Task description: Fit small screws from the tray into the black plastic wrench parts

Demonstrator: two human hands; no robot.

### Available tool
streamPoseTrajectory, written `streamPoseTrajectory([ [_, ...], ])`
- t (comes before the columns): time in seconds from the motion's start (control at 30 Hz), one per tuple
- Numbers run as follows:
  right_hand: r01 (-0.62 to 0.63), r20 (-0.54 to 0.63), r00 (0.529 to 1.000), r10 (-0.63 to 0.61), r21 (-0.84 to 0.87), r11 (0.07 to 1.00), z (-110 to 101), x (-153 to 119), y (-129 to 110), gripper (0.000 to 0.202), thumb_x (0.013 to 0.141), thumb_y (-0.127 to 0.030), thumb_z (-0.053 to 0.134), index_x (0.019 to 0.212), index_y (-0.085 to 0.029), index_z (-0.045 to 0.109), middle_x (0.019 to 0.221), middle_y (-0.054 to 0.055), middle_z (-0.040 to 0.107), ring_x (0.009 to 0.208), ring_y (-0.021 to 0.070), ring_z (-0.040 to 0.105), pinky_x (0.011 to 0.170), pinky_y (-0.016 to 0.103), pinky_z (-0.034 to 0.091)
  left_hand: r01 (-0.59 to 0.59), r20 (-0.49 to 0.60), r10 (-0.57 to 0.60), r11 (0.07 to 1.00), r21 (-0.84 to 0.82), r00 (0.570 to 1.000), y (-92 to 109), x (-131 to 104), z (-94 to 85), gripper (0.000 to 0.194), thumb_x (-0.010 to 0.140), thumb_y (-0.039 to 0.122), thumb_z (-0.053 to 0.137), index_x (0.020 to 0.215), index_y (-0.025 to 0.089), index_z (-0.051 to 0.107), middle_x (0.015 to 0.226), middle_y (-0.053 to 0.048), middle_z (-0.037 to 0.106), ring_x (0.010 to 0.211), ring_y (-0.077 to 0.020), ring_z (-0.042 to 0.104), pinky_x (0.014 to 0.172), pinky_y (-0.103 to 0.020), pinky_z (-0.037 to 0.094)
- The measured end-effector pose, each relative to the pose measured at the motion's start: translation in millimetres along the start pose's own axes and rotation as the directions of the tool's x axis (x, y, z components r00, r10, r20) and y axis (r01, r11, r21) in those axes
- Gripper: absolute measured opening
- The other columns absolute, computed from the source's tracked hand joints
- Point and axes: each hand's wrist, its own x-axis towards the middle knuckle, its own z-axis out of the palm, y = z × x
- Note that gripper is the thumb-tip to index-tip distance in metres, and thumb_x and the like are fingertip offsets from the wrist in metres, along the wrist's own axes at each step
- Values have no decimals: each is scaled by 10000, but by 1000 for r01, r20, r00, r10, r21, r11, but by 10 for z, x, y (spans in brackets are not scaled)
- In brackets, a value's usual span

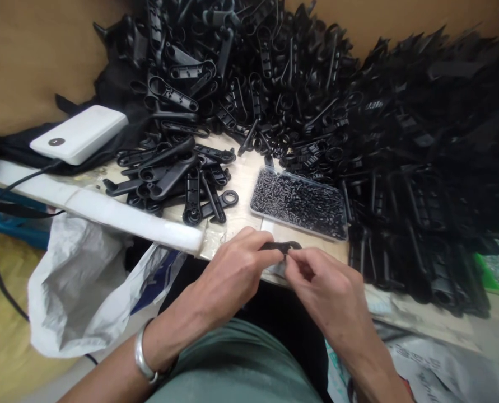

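Note:
Just in front of my body, my left hand is closed on a black plastic part, which lies between the thumb and fingers. My right hand pinches at the right end of that part; whatever its fingertips hold is too small to name. Right behind the hands sits a clear shallow box filled with many tiny dark pieces. A loose group of black plastic arms lies on the tabletop to the left of the box.
A large heap of black parts rises at the back, and more are stacked on the right. A white power bank with a cable rests at the left. A white sack hangs below the white-edged table.

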Motion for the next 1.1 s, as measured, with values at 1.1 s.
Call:
streamPoseTrajectory([
  [1.1,-504,695,672,257,175,846,-268,337,136,288,914,-336,471,667,-217,558,561,-71,606,526,88,546,528,187,409,-56,67,57,998,-27,996,-114,-31,49,261,939,68,388,1035,198,593,1121,-41,536,905,-164,473,791,-313,430],
])
